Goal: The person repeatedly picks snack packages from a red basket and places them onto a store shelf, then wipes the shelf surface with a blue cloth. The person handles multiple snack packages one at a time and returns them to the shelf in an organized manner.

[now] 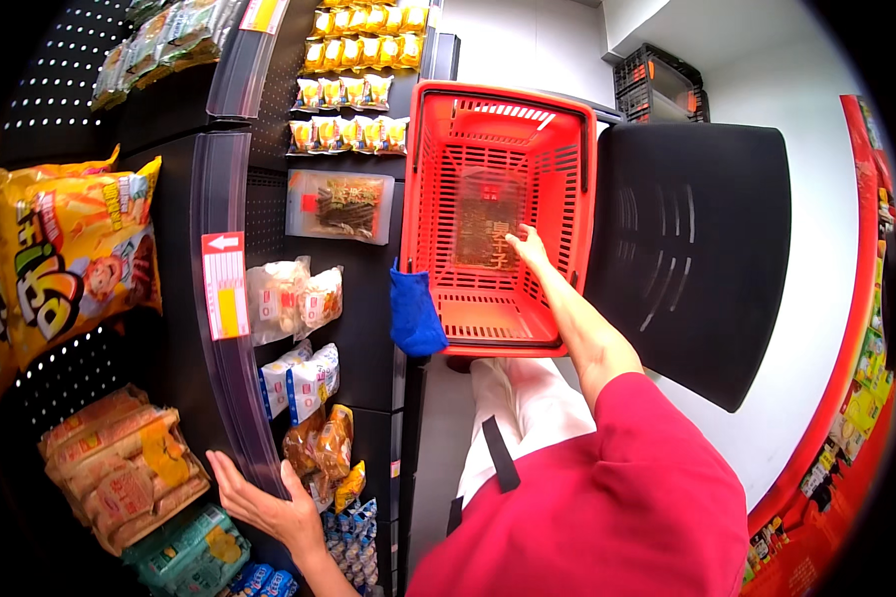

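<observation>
A red plastic shopping basket (502, 345) stands before me, with a flat transparent packet (485, 224) of brown food lying on its floor. My right hand (526, 246) reaches into the basket beside the packet's right edge, fingers spread; whether a fingertip touches the packet cannot be told. At the lower left my left hand (269, 504) is spread with nothing in it, near the lower end of the clear shelf-edge strip (224, 186). Pink packs of snacks (123, 470) lie to its left, and brown bagged snacks (334, 440) lie to its right. A blue cloth (417, 310) hangs at the basket's left side.
Black shelves carry yellow snack bags (82, 246), small yellow packets (366, 52), a flat clear pack (340, 207) and white bags (313, 377). A black panel (694, 254) adjoins the basket on the right. Dark crates (661, 86) stand behind; a red-edged display (814, 440) curves along the right.
</observation>
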